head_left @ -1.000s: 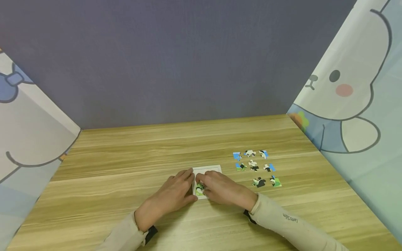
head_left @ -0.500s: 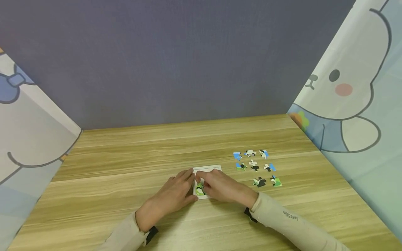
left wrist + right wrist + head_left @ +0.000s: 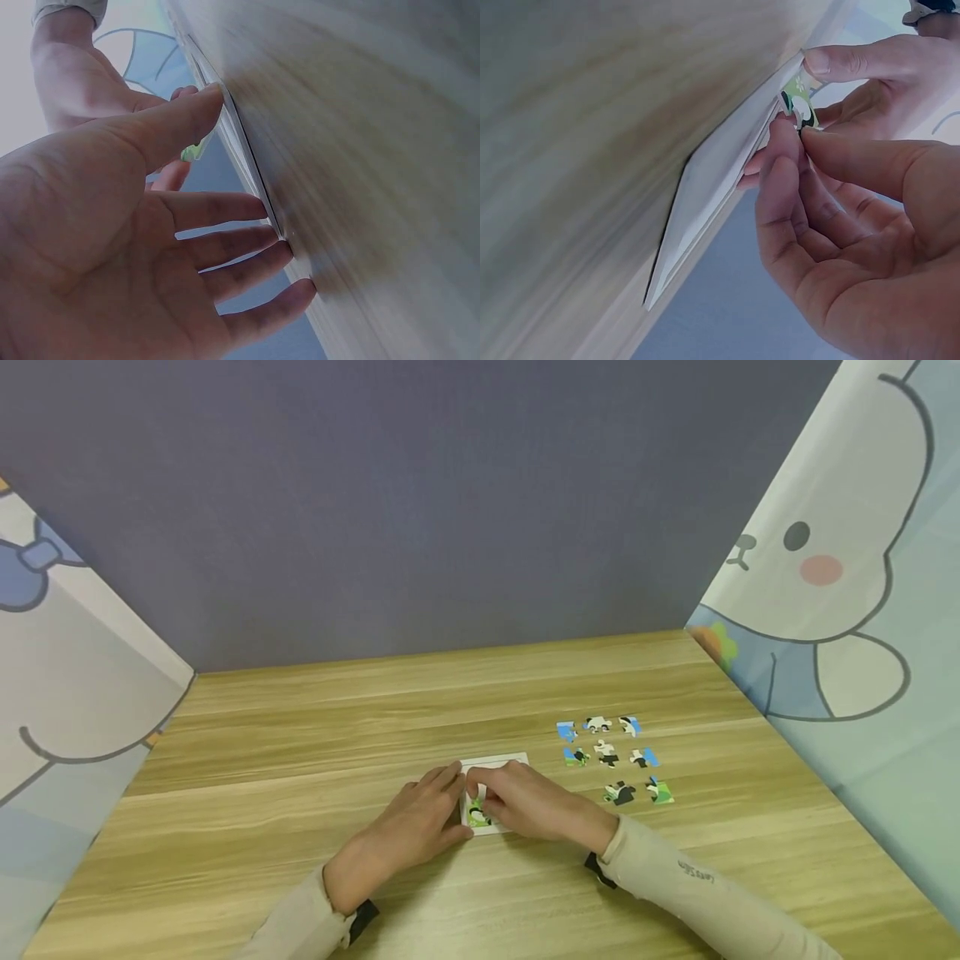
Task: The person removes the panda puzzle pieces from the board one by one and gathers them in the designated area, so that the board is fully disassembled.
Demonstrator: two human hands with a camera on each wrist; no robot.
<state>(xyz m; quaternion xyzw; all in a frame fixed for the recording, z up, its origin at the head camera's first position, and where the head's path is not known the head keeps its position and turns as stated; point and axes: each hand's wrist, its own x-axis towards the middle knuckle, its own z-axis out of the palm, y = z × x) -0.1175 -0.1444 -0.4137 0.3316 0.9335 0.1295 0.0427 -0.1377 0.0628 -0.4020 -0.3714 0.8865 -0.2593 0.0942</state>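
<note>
Puzzle frame [image 3: 501, 766] lies on wooden table [image 3: 315, 752] before grey wall [image 3: 420, 502].

We read this as a screened-off recording booth, not a home: a wooden desk [image 3: 315, 735] boxed in by a plain grey-purple back panel [image 3: 420, 502], with cartoon-bunny cloths [image 3: 847, 577] hung as side walls left and right. Loose puzzle pieces [image 3: 611, 760] lie far right on the desk.

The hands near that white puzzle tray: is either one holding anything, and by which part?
The right hand pinches a green puzzle piece by its edge, between thumb and fingertips, at the tray. The left hand holds nothing; its straight fingers rest against the tray's edge.
</note>
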